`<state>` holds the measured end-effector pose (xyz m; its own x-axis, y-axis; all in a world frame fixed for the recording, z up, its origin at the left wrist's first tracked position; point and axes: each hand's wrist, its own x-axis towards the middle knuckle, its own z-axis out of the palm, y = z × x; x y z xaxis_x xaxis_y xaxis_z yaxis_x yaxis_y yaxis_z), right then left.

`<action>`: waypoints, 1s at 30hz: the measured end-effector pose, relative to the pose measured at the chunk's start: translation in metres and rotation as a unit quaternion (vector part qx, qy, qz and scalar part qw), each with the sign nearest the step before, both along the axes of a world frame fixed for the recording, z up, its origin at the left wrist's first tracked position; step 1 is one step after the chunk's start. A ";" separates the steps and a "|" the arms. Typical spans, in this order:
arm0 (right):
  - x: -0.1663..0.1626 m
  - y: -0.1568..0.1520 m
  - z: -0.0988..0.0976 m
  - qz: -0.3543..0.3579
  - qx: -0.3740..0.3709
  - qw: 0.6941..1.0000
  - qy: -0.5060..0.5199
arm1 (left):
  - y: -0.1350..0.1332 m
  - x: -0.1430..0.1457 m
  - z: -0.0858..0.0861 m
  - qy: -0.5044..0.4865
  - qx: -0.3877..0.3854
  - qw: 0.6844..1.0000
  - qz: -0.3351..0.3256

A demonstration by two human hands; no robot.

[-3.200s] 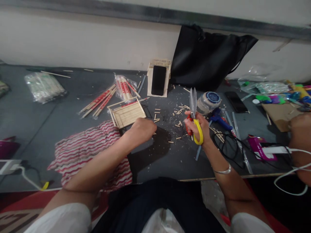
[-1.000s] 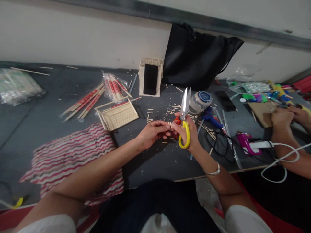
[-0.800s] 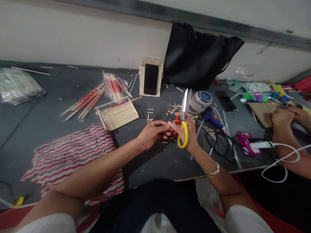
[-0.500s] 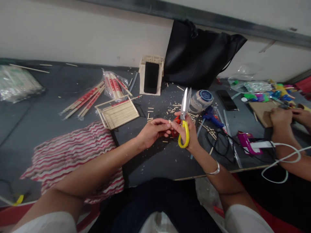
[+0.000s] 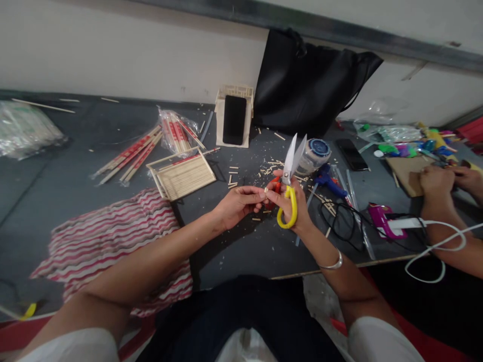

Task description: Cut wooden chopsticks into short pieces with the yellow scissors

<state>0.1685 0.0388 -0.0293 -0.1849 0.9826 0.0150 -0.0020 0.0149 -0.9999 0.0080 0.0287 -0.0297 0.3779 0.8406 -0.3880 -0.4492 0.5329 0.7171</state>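
Over the middle of the table, my left hand [image 5: 241, 203] pinches a short piece of wooden stick [image 5: 266, 190] between thumb and fingertips. My right hand [image 5: 296, 203] meets it there, its thumb and finger against the same piece. Scissors [image 5: 290, 173] with yellow handles hang in the right hand, blades apart and pointing away from me. Something red [image 5: 276, 188] shows behind the right fingers; I cannot tell whether it is held. Cut stick bits [image 5: 271, 173] lie scattered beyond the hands, with a few more [image 5: 233, 176] lined up to the left.
A stick frame [image 5: 183, 176], wrapped chopsticks [image 5: 132, 153] and a striped cloth [image 5: 121, 236] lie left. Behind are a phone on a stand [image 5: 234, 120] and a black bag [image 5: 313, 85]. Right are a jar [image 5: 315, 156], blue glue gun [image 5: 330, 181], cables and another person's hands [image 5: 437, 181].
The scissors in my right hand have tilted slightly to the right, and their blades are wider apart. The left hand has barely moved.
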 end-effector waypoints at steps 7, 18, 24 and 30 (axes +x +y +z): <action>0.028 0.012 0.010 -0.047 0.046 0.994 -0.090 | 0.007 -0.004 -0.001 0.080 0.025 0.993 0.079; 0.065 0.042 0.005 -0.044 0.147 0.864 -0.480 | 0.007 -0.014 -0.003 0.229 0.157 0.943 -0.185; 0.059 0.040 0.000 -0.076 0.161 0.846 -0.502 | 0.002 -0.005 -0.007 0.205 0.192 0.956 -0.088; 0.073 0.045 0.007 -0.073 0.178 0.874 -0.447 | 0.012 -0.009 -0.003 0.089 0.118 0.986 0.078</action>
